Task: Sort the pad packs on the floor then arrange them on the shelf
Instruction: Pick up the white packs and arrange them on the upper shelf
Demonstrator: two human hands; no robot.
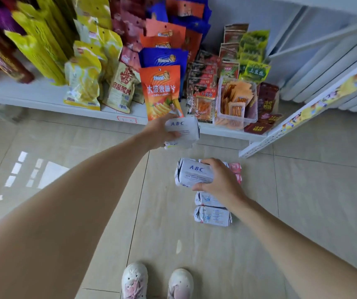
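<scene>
Your left hand grips one white pad pack, fingers curled round it, before the shelf edge. Your right hand clasps another pack above the floor row. Keep brands together; place each flat.

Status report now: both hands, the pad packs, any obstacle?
Left hand grips one ABC pack near shelf. Right hand grips another ABC pack. Snack bags crowd shelf.

Beige tiled floor: white pad packs, pink pad packs; white shelf: snack bags.
</scene>
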